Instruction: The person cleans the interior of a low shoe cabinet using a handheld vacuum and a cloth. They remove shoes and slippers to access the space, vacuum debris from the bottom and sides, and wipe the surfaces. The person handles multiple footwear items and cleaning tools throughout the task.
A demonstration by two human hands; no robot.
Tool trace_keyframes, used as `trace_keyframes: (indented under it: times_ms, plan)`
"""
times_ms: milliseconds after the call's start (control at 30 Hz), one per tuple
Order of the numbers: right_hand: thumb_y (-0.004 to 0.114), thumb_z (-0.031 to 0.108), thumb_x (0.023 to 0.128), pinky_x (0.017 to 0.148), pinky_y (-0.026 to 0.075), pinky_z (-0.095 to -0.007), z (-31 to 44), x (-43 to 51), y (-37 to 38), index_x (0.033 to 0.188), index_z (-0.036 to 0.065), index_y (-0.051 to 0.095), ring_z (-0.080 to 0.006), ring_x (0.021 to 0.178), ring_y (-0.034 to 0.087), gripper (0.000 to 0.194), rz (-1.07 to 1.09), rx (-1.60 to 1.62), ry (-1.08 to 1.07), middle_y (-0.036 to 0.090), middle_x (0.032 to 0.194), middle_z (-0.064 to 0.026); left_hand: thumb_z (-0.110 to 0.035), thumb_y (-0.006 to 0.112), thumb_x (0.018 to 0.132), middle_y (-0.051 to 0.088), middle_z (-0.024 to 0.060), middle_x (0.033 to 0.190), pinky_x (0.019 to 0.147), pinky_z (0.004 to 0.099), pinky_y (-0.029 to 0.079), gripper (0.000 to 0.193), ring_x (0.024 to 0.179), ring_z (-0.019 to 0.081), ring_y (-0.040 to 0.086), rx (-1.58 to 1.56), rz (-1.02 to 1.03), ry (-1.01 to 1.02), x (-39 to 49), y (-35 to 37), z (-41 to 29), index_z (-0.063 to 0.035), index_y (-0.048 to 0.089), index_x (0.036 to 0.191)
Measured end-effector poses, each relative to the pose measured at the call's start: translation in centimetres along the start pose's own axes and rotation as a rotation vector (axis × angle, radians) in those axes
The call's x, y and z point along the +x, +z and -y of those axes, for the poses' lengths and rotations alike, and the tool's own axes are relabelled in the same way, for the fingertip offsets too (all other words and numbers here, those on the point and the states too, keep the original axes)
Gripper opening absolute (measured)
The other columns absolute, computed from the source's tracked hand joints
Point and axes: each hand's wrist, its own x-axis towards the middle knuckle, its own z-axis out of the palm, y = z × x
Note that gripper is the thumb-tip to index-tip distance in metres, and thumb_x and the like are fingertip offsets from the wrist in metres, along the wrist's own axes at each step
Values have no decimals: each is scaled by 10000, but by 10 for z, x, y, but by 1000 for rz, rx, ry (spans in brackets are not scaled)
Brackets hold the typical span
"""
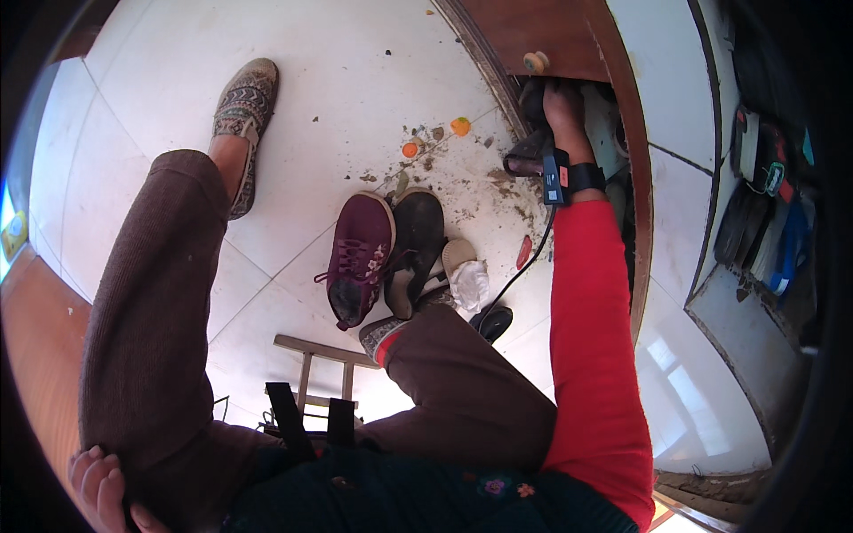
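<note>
My right hand (565, 110), with a strapped device on its wrist, reaches into the opening beneath a brown wooden cabinet door (556, 33). Its fingers are in shadow, against a dark shoe (533, 100), and whether they grip it is hidden. Close to the wrist is another dark shoe (526, 156) at the opening. My left hand (100, 490) rests by my left thigh and holds nothing visible. Before me on the floor lie a purple lace-up shoe (356, 250) with embroidered flowers, a black shoe (420, 220) and a beige-soled shoe or slipper (460, 256) with white crumpled material (470, 285).
Dirt and orange scraps (460, 126) litter the white tiles. A red piece (524, 252) and a black shoe (494, 324) lie nearer my right arm. Behind my legs is a wooden stool or chair frame (326, 350). More footwear (760, 206) sits at the far right.
</note>
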Motion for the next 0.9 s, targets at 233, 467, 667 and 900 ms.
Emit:
trace_keyframes:
  times_ms: [233, 467, 667, 900]
  plan:
    - [380, 379, 974, 945, 466, -501, -82, 1, 9, 1212, 24, 613, -407, 1176, 565, 487, 69, -167, 299, 584, 1285, -242, -91, 474, 966, 666, 247, 1033, 877, 462, 510, 289, 964, 407, 633, -14, -16, 7, 9, -5, -1, 132, 590, 1108]
    - [550, 215, 878, 709, 511, -497, -287, -17, 39, 1056, -6, 686, -389, 793, 648, 315, -10, -593, -337, 659, 985, -246, -94, 480, 962, 670, 250, 1009, 871, 461, 512, 291, 954, 409, 635, -7, -15, 26, 15, -5, -7, 140, 590, 1098]
    - [506, 356, 942, 867, 483, -492, -239, -71, 22, 1189, 16, 641, -403, 1007, 618, 441, -115, -456, 172, 653, 1075, -239, -80, 479, 959, 668, 255, 1004, 865, 460, 517, 279, 953, 412, 634, -11, -47, 21, 13, 1, -13, 142, 588, 1088]
    - [537, 462, 927, 1043, 399, -438, -142, -104, -21, 1364, 22, 490, -391, 1273, 486, 621, 55, 52, 531, 522, 1353, -249, -67, 482, 959, 663, 249, 1037, 878, 468, 517, 265, 965, 406, 634, 16, -19, 46, 15, 3, -24, 132, 588, 1097]
